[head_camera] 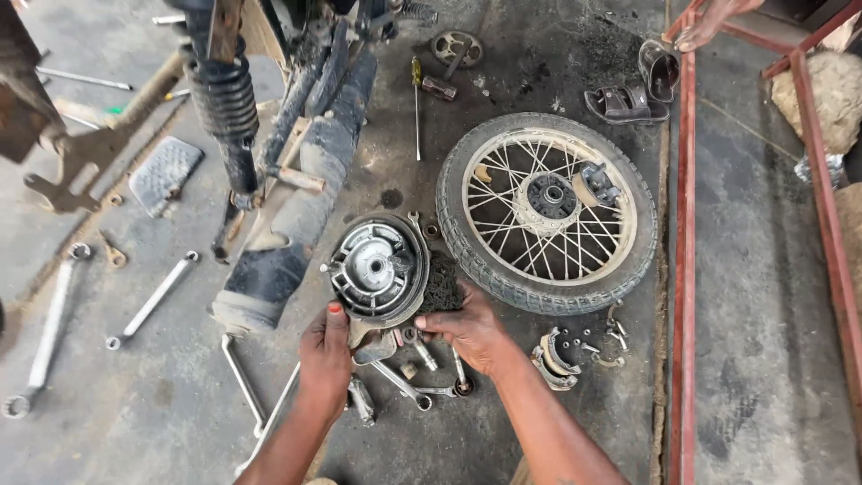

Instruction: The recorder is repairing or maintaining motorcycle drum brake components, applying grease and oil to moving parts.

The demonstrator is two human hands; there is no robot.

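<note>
A: Hand pose?
B: Left hand grips the brake drum plate at its 7 o'clock edge; right hand clamps its 4 o'clock side. Plate sits at 9 o'clock of the spoked wheel.
A: Hidden?
B: Right fingertips, behind the plate.

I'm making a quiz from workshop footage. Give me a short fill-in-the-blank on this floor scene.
1. Both hands, left hand and right hand, hold a round metal ____ plate.
2. The spoked wheel lies flat to the ____ of that plate.
3. A pair of ____ lies beyond the wheel.
4. The screwdriver has a ____ handle.

Missing words: brake; right; sandals; yellow
</note>
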